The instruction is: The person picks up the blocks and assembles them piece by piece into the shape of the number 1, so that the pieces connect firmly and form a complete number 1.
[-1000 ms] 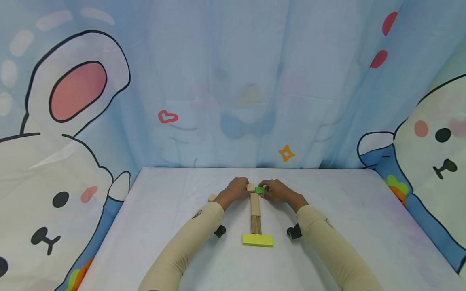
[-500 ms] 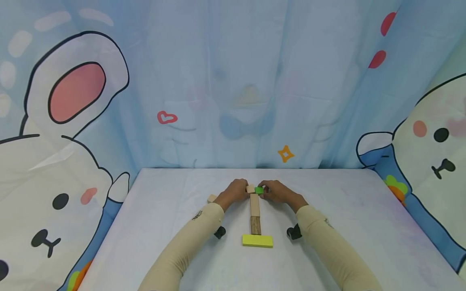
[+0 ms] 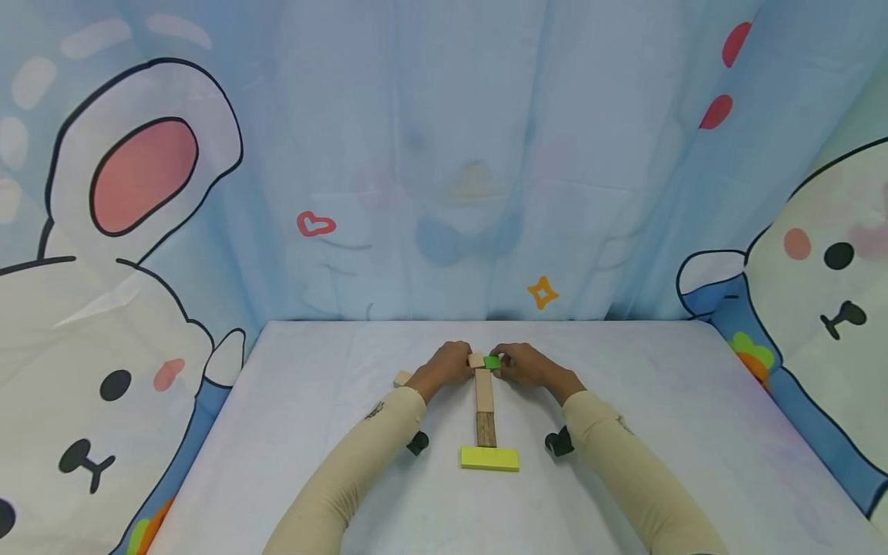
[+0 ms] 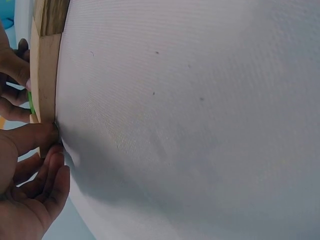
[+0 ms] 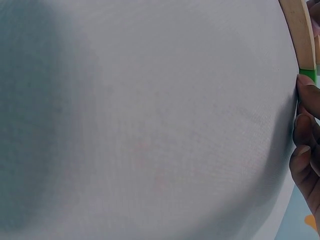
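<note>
In the head view, my left hand (image 3: pixel 447 364) pinches a small pale wooden block (image 3: pixel 475 360) from its left side. Against that block's right side lies a green block (image 3: pixel 492 362), which my right hand (image 3: pixel 529 365) grips at its outer end. Both sit at the far end of a long pale wooden block (image 3: pixel 484 391). A dark-grained wooden block (image 3: pixel 486 429) continues this row toward me, ending at a yellow block (image 3: pixel 489 459) laid crosswise. The right wrist view shows the thumb and fingers at the green block (image 5: pixel 308 74); in the left wrist view, fingers partly hide the pale block.
Another pale wooden block (image 3: pixel 401 378) lies left of my left wrist, partly behind it. The white-covered table (image 3: pixel 333 354) ends at a blue printed curtain (image 3: pixel 472 154). Black wrist cameras hang below both sleeves, on either side of the row.
</note>
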`<action>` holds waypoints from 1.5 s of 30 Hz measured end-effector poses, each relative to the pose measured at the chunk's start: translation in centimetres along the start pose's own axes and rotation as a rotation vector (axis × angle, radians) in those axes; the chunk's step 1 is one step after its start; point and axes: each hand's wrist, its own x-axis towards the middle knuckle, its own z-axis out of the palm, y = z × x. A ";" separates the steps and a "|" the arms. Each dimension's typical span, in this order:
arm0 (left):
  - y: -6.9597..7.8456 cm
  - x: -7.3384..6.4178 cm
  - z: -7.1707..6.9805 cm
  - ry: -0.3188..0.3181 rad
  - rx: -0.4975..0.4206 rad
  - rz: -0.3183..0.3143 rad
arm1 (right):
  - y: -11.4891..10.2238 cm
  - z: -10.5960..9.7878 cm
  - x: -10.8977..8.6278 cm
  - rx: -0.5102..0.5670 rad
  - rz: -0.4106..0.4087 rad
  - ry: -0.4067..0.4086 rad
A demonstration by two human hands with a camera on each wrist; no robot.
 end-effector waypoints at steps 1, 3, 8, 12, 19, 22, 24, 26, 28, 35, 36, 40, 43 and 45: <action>0.0 0.0 0.0 -0.001 -0.004 0.000 | 0.0 0.0 0.0 -0.001 0.000 0.000; -0.1 0.1 0.1 0.000 -0.006 0.005 | 0.0 0.0 0.0 0.001 0.000 -0.001; -0.4 0.1 0.2 0.006 -0.005 0.031 | -0.1 0.0 -0.1 0.001 -0.012 -0.001; -0.5 0.1 0.2 0.009 -0.005 0.038 | -0.2 0.0 -0.1 0.001 -0.010 0.000; -0.4 -0.1 0.1 0.004 -0.006 0.024 | -0.6 -0.1 -0.1 -0.006 0.005 -0.004; -0.4 0.0 0.0 -0.003 -0.014 0.011 | -0.7 -0.2 -0.2 -0.005 0.011 -0.005; -0.4 0.0 0.1 -0.007 -0.023 0.005 | -0.7 -0.2 -0.2 -0.002 0.015 -0.006; -0.5 0.1 0.1 -0.008 -0.028 0.005 | -0.7 -0.2 -0.2 -0.002 0.017 -0.006; -0.6 0.2 0.2 -0.005 -0.032 0.004 | -0.6 -0.2 -0.2 -0.003 0.018 -0.007; -1.1 0.0 0.3 -0.012 -0.031 -0.027 | -0.3 0.0 -0.2 -0.005 0.021 -0.001; -1.2 -0.1 0.2 -0.014 -0.035 -0.032 | -0.3 0.0 -0.2 -0.005 0.021 0.000; -1.5 -0.7 -0.1 -0.021 -0.056 -0.047 | -0.3 -0.1 -0.1 -0.009 0.029 -0.005; -1.8 -1.1 -0.2 -0.019 -0.056 -0.051 | -0.3 -0.1 -0.1 -0.015 0.023 -0.007; -2.0 -1.3 -0.1 -0.015 -0.044 -0.057 | -0.2 0.0 0.0 -0.014 0.021 -0.006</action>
